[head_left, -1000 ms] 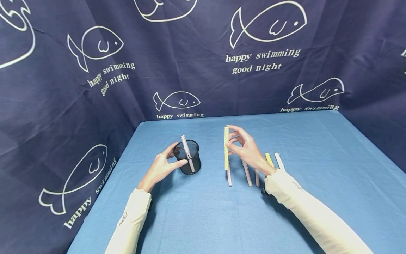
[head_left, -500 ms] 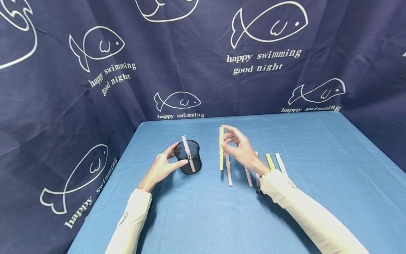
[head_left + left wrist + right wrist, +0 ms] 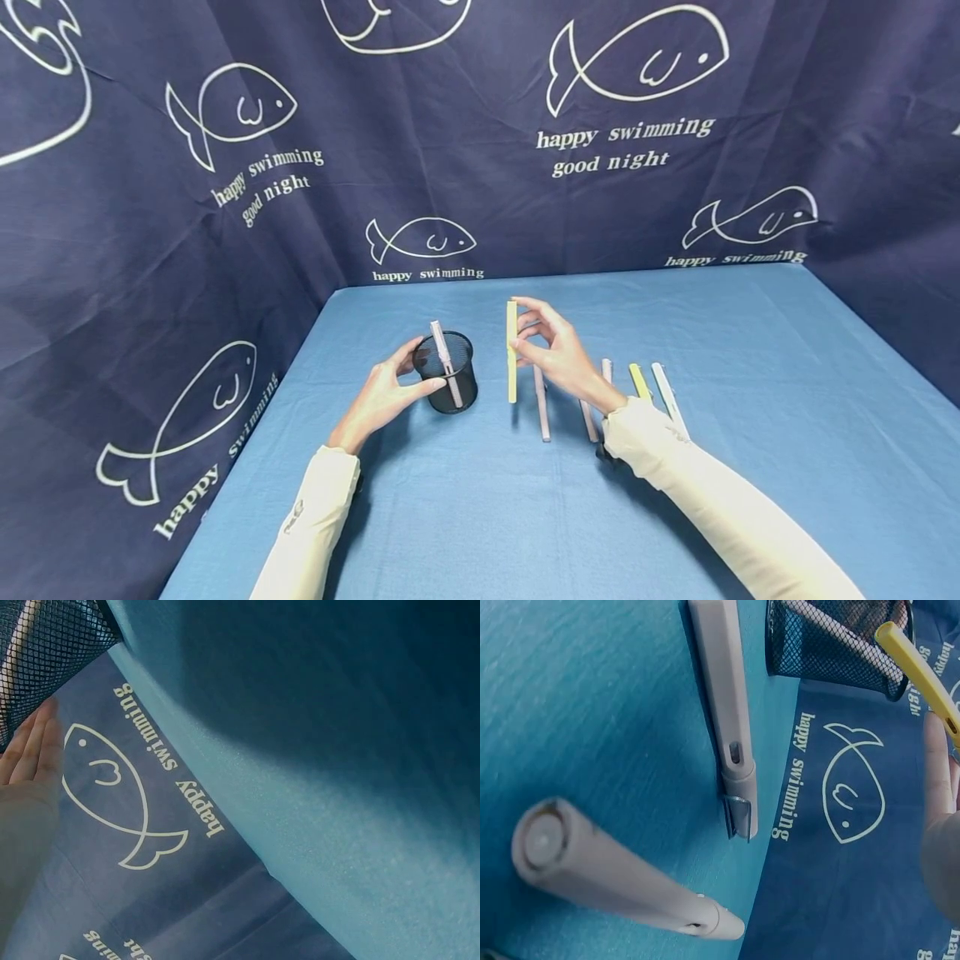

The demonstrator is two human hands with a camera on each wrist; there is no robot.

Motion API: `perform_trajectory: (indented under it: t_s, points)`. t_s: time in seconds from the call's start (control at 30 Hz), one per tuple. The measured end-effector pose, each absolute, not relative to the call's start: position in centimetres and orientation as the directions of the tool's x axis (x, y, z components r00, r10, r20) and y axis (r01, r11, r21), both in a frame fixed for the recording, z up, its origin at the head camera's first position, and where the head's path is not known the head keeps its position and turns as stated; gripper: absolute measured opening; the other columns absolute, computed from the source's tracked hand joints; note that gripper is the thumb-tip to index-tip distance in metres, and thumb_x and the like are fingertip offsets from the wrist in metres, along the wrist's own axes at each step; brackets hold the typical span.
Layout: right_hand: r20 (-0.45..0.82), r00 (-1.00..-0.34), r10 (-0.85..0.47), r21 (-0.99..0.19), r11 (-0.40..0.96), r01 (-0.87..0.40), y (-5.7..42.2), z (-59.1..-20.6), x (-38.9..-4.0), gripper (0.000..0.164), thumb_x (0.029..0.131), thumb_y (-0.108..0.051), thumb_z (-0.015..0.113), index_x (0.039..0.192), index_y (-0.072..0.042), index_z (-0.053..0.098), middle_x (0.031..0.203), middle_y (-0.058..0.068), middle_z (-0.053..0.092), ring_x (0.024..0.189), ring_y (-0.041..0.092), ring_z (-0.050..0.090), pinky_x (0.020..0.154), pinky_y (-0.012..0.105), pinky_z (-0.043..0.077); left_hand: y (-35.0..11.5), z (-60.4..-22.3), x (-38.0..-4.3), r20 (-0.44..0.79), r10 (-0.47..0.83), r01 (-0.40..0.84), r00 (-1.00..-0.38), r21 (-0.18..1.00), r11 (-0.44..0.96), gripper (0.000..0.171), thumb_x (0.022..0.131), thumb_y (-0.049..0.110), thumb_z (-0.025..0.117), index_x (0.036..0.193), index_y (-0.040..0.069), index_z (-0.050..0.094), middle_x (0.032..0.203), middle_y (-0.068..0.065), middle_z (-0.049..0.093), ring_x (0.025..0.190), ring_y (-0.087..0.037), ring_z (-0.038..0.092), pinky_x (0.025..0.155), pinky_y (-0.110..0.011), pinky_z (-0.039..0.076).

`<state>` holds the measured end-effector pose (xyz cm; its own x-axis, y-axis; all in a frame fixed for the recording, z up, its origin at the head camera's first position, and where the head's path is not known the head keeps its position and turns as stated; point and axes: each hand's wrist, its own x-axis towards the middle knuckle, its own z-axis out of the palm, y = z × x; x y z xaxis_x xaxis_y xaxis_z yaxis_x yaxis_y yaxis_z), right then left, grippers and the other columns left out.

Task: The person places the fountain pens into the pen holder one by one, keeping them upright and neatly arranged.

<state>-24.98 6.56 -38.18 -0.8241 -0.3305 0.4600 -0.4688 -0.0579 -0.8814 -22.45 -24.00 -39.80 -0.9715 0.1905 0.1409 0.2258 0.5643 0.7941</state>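
My left hand [image 3: 382, 390] holds a black mesh pen cup [image 3: 463, 385] from its left side, thumb at the front and fingers behind. Inside the cup leans one pale pink pen [image 3: 440, 343]. To the right of the cup, my right hand [image 3: 558, 352] pinches a yellow pen [image 3: 512, 379] between thumb and fingers. The pen stands upright above the table, a short gap away from the cup. The right wrist view shows the yellow pen's lower end near the mesh cup [image 3: 832, 645]. In the left wrist view the fingers [image 3: 34, 746] lie along the mesh wall.
Under and beside the right forearm lie several pens on the blue tablecloth [image 3: 480, 517]: pale pink pens [image 3: 542, 408], a second yellow pen [image 3: 639, 380] and a white pen [image 3: 664, 390]. A dark blue curtain [image 3: 495, 192] with fish drawings hangs behind and at both sides.
My right hand has moved left with the upright yellow pen, closer to the cup, uncovering more of the pens on the table. The left hand and cup have stayed in place.
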Motion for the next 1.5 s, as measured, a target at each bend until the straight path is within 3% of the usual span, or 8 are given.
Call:
perform_trajectory:
  t_s: [0.33, 0.6, 0.87, 1.27, 1.5]
  points:
    - [0.470, -0.819, -0.329, -0.879, -0.088, -0.469, 5.7, -38.0, -25.1, 0.058, 0.096, 0.011, 0.064, 0.151, 0.001, 0.046, 0.113, 0.023, 0.054, 0.096, 0.022, 0.062, 0.069, 0.047, 0.062, -24.1, -39.7, -22.5, 0.143, 0.190, 0.228, -0.971, 0.785, 0.576, 0.092, 0.085, 0.047, 0.085, 0.159, 0.013, 0.042, 0.144, -0.013, 0.060, 0.131, -0.036, 0.057, 0.107, -0.059, 0.044]
    - [0.469, -0.821, -0.326, -0.881, -0.102, -0.462, 5.1, -37.9, -25.2, 0.058, 0.096, 0.011, 0.064, 0.150, 0.002, 0.046, 0.113, 0.023, 0.054, 0.095, 0.024, 0.062, 0.069, 0.050, 0.062, -24.1, -39.8, -22.4, 0.133, 0.183, 0.216, -0.974, 0.789, 0.576, 0.092, 0.084, 0.049, 0.084, 0.159, 0.014, 0.042, 0.144, -0.011, 0.060, 0.132, -0.035, 0.056, 0.106, -0.058, 0.044]
    - [0.472, -0.822, -0.319, -0.880, -0.110, -0.463, 4.5, -37.7, -25.5, 0.058, 0.097, 0.010, 0.064, 0.151, 0.000, 0.046, 0.113, 0.023, 0.053, 0.097, 0.022, 0.062, 0.070, 0.045, 0.062, -24.1, -39.8, -22.4, 0.143, 0.179, 0.222, -0.973, 0.781, 0.584, 0.092, 0.084, 0.049, 0.085, 0.159, 0.014, 0.042, 0.144, -0.012, 0.061, 0.131, -0.035, 0.057, 0.106, -0.057, 0.045]
    - [0.504, -0.804, -0.315, -0.863, -0.148, -0.483, 3.6, -37.1, -25.7, 0.059, 0.095, 0.012, 0.064, 0.151, 0.002, 0.046, 0.113, 0.022, 0.053, 0.096, 0.025, 0.061, 0.070, 0.053, 0.061, -24.0, -39.7, -22.2, 0.145, 0.185, 0.228, -0.972, 0.780, 0.582, 0.091, 0.086, 0.046, 0.085, 0.159, 0.014, 0.041, 0.145, -0.012, 0.060, 0.131, -0.036, 0.057, 0.107, -0.057, 0.044]
    - [0.506, -0.806, -0.308, -0.862, -0.151, -0.484, 3.1, -36.7, -26.0, 0.060, 0.094, 0.012, 0.065, 0.150, 0.001, 0.047, 0.111, 0.021, 0.055, 0.094, 0.022, 0.062, 0.068, 0.046, 0.062, -24.0, -39.7, -22.1, 0.147, 0.188, 0.231, -0.971, 0.783, 0.578, 0.091, 0.086, 0.045, 0.084, 0.159, 0.013, 0.041, 0.144, -0.012, 0.060, 0.131, -0.036, 0.057, 0.107, -0.057, 0.044]
